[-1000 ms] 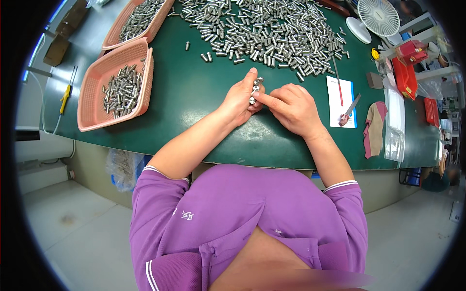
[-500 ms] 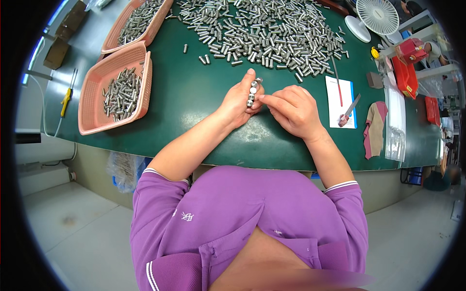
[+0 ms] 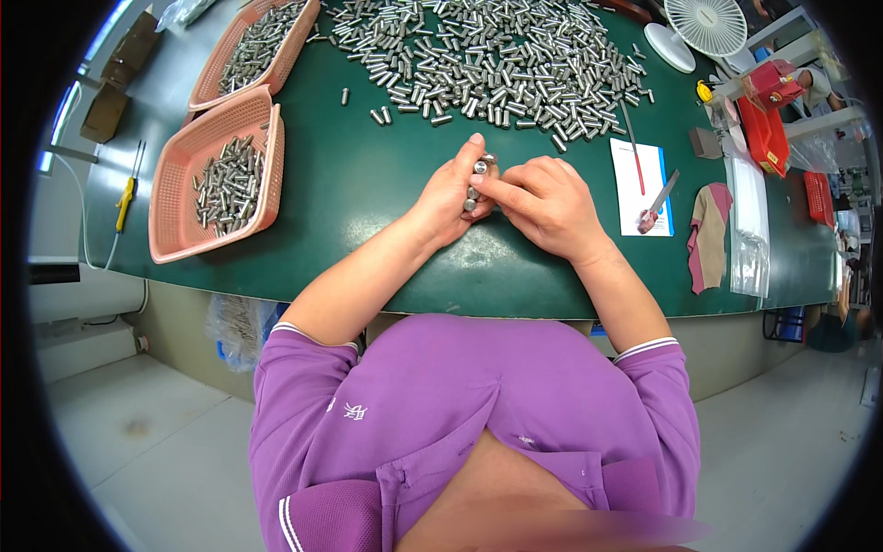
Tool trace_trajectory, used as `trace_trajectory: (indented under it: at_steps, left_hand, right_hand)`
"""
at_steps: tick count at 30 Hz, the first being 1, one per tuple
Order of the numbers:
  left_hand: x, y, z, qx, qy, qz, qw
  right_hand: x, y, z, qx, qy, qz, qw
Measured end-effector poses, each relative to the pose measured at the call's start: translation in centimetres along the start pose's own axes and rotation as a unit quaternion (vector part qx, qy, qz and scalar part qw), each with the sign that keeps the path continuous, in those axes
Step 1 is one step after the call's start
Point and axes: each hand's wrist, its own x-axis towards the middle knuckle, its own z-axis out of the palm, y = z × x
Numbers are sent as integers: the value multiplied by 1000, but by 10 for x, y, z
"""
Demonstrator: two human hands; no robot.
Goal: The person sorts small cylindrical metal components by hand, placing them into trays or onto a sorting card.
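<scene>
In my left hand [image 3: 443, 198], closed and with its thumb pointing up, lies a row of short steel pins [image 3: 480, 167], their round ends facing up. My right hand [image 3: 556, 207] is beside it, fingers curled, and a fingertip presses on the middle of the row. That fingertip covers part of the pins, and whether it grips one is hidden. Beyond both hands a wide heap of similar loose pins [image 3: 497, 69] spreads over the green table [image 3: 368, 267]. A few single pins [image 3: 379, 116] lie apart at its near left edge.
Left are two pink plastic baskets with pins, a near one [image 3: 164, 207] and a far one [image 3: 207, 78], and a yellow-handled tool [image 3: 124, 204]. To the right lie a paper sheet [image 3: 627, 175], a knife [image 3: 655, 207] and a tan-and-pink cloth piece [image 3: 710, 237]. A white fan [image 3: 706, 23] stands behind.
My right fingertip has moved left onto the row of pins and now covers its middle. The left hand stays nearly in place. The whole view has shifted slightly.
</scene>
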Motion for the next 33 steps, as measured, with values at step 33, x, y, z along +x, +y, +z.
trace_trajectory:
  at_steps: [33]
  left_hand:
    - [2, 4, -3, -14, -23, -17, 999]
  right_hand:
    - [-3, 12, -4, 18, 70, 26, 997]
